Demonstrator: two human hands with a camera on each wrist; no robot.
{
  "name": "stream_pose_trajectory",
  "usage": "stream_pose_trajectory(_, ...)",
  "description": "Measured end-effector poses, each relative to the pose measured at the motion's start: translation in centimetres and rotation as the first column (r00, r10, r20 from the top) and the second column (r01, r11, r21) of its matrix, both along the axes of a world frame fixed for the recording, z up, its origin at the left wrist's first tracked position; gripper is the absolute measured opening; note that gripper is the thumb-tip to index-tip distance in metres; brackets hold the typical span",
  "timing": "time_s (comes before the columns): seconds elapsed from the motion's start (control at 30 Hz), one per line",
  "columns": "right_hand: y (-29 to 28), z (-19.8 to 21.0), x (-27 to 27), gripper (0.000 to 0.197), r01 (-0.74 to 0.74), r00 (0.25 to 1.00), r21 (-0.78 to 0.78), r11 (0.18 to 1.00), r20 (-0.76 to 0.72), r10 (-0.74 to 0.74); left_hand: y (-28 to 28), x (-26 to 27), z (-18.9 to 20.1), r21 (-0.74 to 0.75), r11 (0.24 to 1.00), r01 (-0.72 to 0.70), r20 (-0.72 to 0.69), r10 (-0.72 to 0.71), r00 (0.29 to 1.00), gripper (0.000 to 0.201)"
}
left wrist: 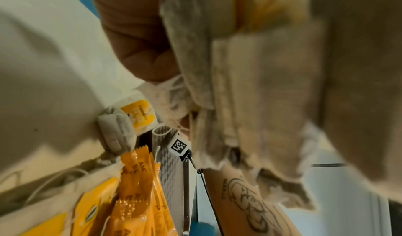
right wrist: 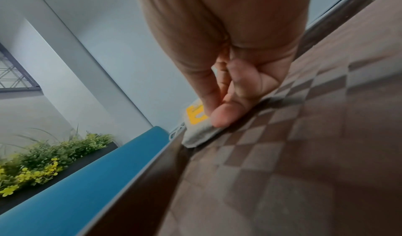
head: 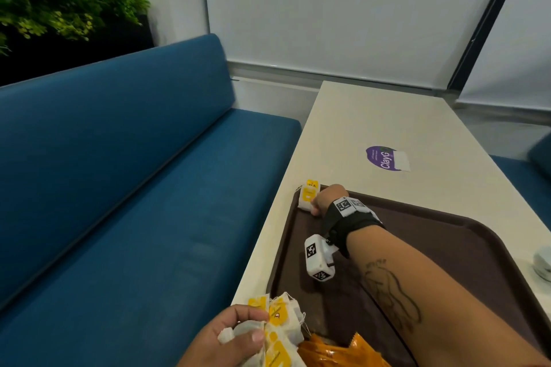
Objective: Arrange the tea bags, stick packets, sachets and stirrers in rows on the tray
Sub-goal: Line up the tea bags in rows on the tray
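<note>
A brown tray [head: 447, 247] lies on the white table. At its far left corner a white tea bag with a yellow tag [head: 307, 198] rests against the rim, and my right hand [head: 320, 202] pinches it there. The right wrist view shows thumb and fingertips of that hand [right wrist: 219, 114] down on the tea bag [right wrist: 195, 135] above the checkered tray floor [right wrist: 282, 153]. At the near left tray corner my left hand [head: 229, 334] grips a bundle of tea bags [head: 280, 319], which fills the left wrist view [left wrist: 250, 85]. Orange stick packets [head: 334, 351] lie beside them, also close up [left wrist: 135, 188].
A blue bench [head: 134, 188] runs along the table's left edge, with a plant [head: 59, 3] behind it. A purple sticker [head: 384, 158] marks the table beyond the tray. A white object [head: 542, 262] shows at the right edge.
</note>
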State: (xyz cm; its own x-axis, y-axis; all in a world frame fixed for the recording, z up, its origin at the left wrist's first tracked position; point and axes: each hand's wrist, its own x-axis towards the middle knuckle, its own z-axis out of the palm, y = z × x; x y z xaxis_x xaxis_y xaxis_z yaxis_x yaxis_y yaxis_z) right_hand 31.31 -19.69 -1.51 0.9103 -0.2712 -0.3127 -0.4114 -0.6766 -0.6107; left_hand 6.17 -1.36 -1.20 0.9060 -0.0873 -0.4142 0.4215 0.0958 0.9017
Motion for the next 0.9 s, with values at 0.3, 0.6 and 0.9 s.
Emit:
stream_pose_trajectory(0.3, -0.9, 3.4, -3.8, 0.027, -0.153, 0.987, 0.247, 0.957, 0.086, 0.135, -0.8, -1.1, 0.8, -0.188, 0.981, 0.052, -0.042, -0.061, 0.997, 0.053)
stream_pose_trajectory(0.6, -4.6, 9.3, -17.9, 0.008, -0.511, 0.836, 0.351, 0.785, -0.011, 0.549, -3.6, -2.2, 2.1, -0.313, 0.944, 0.106, 0.032, -0.101, 0.994, 0.032)
stream_pose_trajectory(0.9, -6.8, 10.2, -25.9, 0.015, -0.527, 0.849, 0.156, 0.835, 0.062, 0.525, -7.5, -4.2, 2.1, -0.319, 0.933, 0.167, 0.084, -0.147, 0.986, 0.03)
